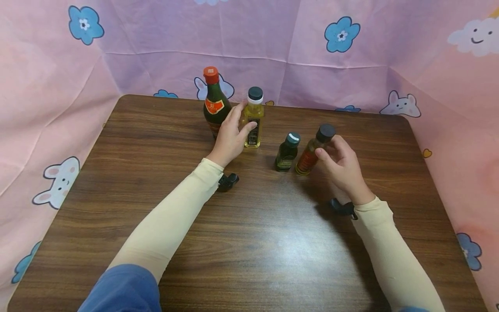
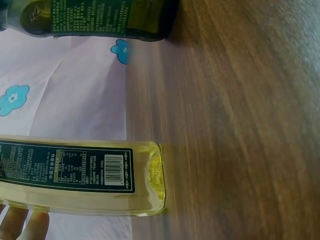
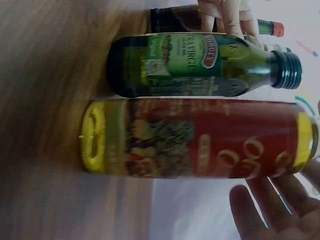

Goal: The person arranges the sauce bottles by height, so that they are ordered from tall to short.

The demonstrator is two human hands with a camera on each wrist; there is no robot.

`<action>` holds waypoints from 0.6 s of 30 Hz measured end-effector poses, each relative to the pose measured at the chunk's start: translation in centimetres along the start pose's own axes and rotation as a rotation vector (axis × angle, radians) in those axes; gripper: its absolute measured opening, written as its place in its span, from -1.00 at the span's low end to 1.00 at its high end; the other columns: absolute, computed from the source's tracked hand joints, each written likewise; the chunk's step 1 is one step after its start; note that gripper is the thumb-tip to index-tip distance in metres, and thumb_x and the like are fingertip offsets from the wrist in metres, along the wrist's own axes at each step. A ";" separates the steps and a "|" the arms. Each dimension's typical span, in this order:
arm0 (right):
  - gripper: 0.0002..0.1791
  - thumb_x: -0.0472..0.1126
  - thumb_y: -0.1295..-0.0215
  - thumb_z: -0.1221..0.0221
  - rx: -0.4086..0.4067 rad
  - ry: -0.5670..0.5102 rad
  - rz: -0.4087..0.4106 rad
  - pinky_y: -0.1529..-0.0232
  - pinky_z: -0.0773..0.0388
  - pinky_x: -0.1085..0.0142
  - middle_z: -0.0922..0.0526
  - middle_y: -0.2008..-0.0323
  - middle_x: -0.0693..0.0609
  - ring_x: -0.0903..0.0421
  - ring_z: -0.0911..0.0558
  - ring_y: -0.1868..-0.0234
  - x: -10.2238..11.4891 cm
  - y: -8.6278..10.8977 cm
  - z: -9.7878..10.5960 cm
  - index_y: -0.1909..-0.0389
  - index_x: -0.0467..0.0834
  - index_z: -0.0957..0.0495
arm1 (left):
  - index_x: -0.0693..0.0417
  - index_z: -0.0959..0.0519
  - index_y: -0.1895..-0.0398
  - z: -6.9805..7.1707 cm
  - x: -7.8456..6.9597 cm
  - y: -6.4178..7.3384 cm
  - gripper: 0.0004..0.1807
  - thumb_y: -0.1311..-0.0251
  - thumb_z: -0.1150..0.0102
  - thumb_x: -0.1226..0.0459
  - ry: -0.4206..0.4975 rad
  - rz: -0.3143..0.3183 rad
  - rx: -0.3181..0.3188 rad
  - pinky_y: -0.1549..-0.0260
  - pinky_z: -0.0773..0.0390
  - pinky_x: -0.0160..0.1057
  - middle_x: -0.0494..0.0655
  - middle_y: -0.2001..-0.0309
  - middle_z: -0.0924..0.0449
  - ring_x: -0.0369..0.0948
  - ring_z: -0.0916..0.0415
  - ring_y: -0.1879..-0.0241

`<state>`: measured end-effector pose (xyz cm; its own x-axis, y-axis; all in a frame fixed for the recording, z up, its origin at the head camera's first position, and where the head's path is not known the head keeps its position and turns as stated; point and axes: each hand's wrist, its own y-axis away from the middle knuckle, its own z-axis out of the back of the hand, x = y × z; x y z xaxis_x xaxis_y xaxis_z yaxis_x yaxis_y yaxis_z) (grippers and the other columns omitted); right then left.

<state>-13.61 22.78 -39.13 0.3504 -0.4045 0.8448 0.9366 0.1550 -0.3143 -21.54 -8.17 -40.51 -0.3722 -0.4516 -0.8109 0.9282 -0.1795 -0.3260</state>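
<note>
My left hand (image 1: 230, 136) is at the left side of a clear square bottle of yellow oil (image 1: 254, 113), its thumb in front of the label and its fingers stretched along the far side. In the left wrist view, two fingertips (image 2: 35, 225) show at that bottle's edge. My right hand (image 1: 345, 167) is spread beside a red-labelled oil bottle (image 1: 308, 157) with a black cap, thumb in front and fingers behind. The right wrist view has the fingers (image 3: 245, 205) loosely apart near its upper part. Both bottles stand upright.
A small dark green olive oil bottle (image 1: 286, 156) stands just left of the red-labelled one. Behind my left hand is a tall dark bottle (image 1: 214, 97) with a red cap. Pink patterned cloth (image 1: 273, 34) hangs around the brown wooden table (image 1: 241, 251).
</note>
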 end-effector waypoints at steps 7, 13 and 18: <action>-0.66 -0.29 -0.41 -0.32 -0.086 0.091 0.002 -0.03 -0.61 0.49 -0.61 0.00 0.02 0.28 -0.64 0.00 1.5 -0.4 0.3 -0.15 -0.26 -0.59 | -0.03 -0.19 -0.61 0.0 0.0 -0.1 -0.29 -0.47 -0.17 0.10 -0.009 -0.002 0.005 -0.33 -0.45 -0.13 -0.03 -0.47 -0.33 -0.10 -0.39 -0.36; -0.71 -0.32 -0.33 -0.39 -0.093 0.153 0.013 0.07 -0.62 0.55 -0.66 0.04 -0.08 0.38 -0.61 0.03 1.8 -0.7 0.6 -0.03 -0.27 -0.65 | -0.01 -0.19 -0.60 0.0 0.0 -0.1 -0.29 -0.48 -0.17 0.11 -0.011 -0.001 0.006 -0.32 -0.46 -0.12 -0.01 -0.47 -0.33 -0.09 -0.39 -0.35; -0.72 -0.31 -0.29 -0.42 -0.113 0.179 0.043 0.07 -0.59 0.54 -0.69 0.07 -0.03 0.43 -0.60 0.05 1.7 -0.8 0.5 0.00 -0.24 -0.69 | -0.02 -0.19 -0.60 0.0 0.1 -0.1 -0.29 -0.48 -0.17 0.10 -0.020 0.003 0.007 -0.31 -0.46 -0.10 -0.01 -0.47 -0.33 -0.08 -0.40 -0.33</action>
<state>-13.75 22.44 -37.18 0.3753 -0.5550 0.7424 0.9118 0.0772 -0.4032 -21.61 -8.18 -40.56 -0.3691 -0.4696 -0.8020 0.9294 -0.1842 -0.3198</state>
